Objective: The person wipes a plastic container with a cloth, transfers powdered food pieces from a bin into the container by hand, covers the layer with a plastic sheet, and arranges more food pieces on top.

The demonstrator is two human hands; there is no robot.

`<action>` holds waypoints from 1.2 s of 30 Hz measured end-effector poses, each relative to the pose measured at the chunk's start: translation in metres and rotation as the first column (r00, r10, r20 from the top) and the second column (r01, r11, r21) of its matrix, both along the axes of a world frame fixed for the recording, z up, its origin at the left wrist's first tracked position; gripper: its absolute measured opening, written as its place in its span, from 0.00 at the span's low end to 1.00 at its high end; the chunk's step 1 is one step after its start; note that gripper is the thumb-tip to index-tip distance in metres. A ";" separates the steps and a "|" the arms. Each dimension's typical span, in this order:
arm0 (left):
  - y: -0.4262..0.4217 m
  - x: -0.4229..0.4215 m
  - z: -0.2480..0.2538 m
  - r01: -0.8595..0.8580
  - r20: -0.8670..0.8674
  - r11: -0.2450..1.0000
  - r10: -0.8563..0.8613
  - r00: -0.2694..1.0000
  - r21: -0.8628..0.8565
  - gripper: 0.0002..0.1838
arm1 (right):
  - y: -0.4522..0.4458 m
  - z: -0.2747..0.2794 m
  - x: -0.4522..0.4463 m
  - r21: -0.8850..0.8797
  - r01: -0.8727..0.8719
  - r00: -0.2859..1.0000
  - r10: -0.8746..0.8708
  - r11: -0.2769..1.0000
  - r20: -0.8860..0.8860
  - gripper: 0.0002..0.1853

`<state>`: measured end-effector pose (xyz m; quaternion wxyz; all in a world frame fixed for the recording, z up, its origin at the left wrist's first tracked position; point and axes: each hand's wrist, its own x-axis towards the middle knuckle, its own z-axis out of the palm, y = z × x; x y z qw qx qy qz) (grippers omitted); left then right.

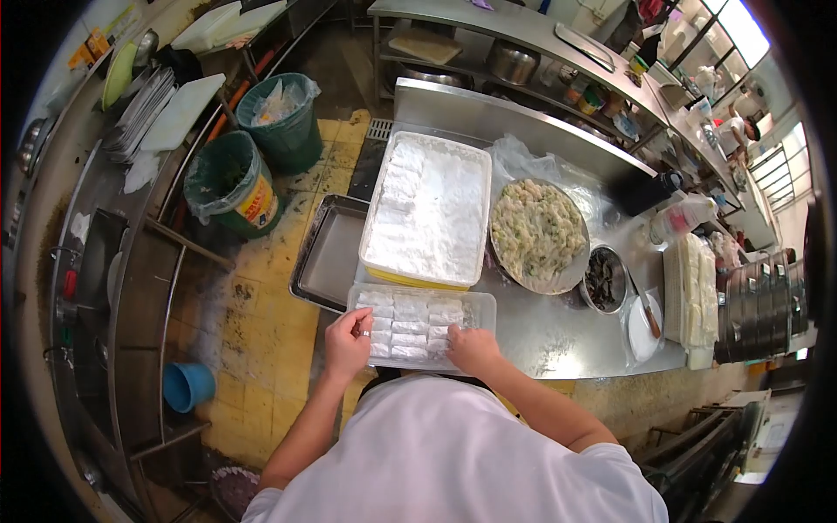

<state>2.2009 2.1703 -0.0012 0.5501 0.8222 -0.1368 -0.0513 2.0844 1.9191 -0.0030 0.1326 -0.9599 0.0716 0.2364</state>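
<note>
A clear plastic container (485, 307) with several white rolls (409, 328) in rows stands at the front edge of the steel table. My left hand (350, 340) is at its left side, fingers pressed together by the left column of rolls; what they hold, if anything, is too small to tell. At the right column my right hand (472, 347) has its fingers closed at a white roll, its fingertips partly hidden. Just behind stands a large white tub (427, 213) covered inside with white powder, with a row of powdered pieces along its left side.
Right of the tub are a bowl of chopped filling (539, 234), a small bowl of dark pieces (604, 279), and a knife (646, 305) over a white lid (643, 336). An empty metal tray (336, 248) juts out left. Steamers (758, 309) stand far right. Another person (737, 132) is in the background.
</note>
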 end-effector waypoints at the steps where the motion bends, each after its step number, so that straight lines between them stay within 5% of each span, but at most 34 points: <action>1: 0.000 0.000 0.002 -0.004 0.000 1.000 0.004 1.000 -0.007 0.10 | 0.001 0.000 0.001 -0.002 0.033 0.999 -0.033 0.999 -0.010 0.18; 5: 0.003 0.001 0.004 -0.010 0.002 1.000 0.010 1.000 -0.024 0.10 | 0.003 0.044 0.017 0.007 0.128 0.992 -0.128 0.992 -0.021 0.20; 10: 0.007 -0.005 0.014 -0.007 -0.003 1.000 0.007 1.000 0.019 0.10 | -0.026 0.062 0.109 0.277 0.068 0.859 -0.197 0.959 0.472 0.17; 14: 0.011 -0.015 0.022 -0.010 -0.022 1.000 0.010 1.000 0.019 0.10 | -0.035 0.026 0.223 0.207 -0.065 0.786 -0.078 0.976 0.613 0.17; 20: 0.029 -0.029 0.021 -0.091 -0.023 0.996 0.091 0.996 0.008 0.09 | 0.000 -0.002 0.276 0.032 0.145 0.887 -0.144 0.989 0.440 0.15; 21: 0.033 -0.030 0.019 -0.114 -0.029 0.994 0.114 0.993 0.006 0.09 | 0.000 0.004 0.277 0.059 0.184 0.930 -0.193 0.981 0.313 0.23; 24: 0.048 -0.037 0.006 -0.187 -0.050 0.982 0.187 0.981 -0.005 0.08 | -0.009 0.031 0.266 -0.020 0.240 0.965 -0.236 0.971 0.111 0.26; 28: 0.060 -0.035 -0.003 -0.236 -0.043 0.972 0.236 0.971 -0.016 0.08 | -0.032 0.027 0.254 -0.091 0.128 0.991 -0.131 0.988 -0.030 0.24; 32: 0.052 -0.024 0.005 -0.213 -0.025 0.976 0.212 0.977 -0.047 0.08 | -0.051 0.005 0.243 0.067 0.185 0.949 -0.196 0.980 0.248 0.18; 36: 0.038 -0.015 0.016 -0.151 0.015 0.988 0.152 0.988 -0.042 0.08 | -0.067 0.026 0.204 0.132 0.156 0.935 -0.190 0.979 0.299 0.16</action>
